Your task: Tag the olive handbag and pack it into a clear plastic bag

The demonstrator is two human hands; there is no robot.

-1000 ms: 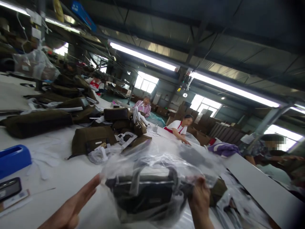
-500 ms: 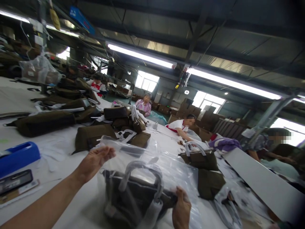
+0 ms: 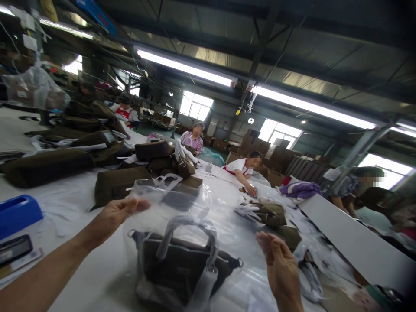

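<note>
A dark handbag (image 3: pixel 182 264) with wrapped, upright handles stands on the white table in front of me, inside a clear plastic bag (image 3: pixel 227 221). My left hand (image 3: pixel 121 214) pinches the upper left edge of the plastic. On the right side, my right hand (image 3: pixel 281 264) has its fingers pressed together at the plastic's right edge. Metal rings show at both upper corners of the handbag. Its lower end runs toward the bottom of the view.
Olive bags (image 3: pixel 120 184) are piled behind and to the left. A blue holder (image 3: pixel 21 216) and a phone (image 3: pixel 14 249) lie at the left. More bags (image 3: pixel 271 214) lie at the right, near a white board (image 3: pixel 357 238). Several people are around the table.
My right hand has moved right, away from the handbag's corner, and the plastic is spread wider. A co-worker's hand has drawn back from the bags at the right, and the view has shifted.
</note>
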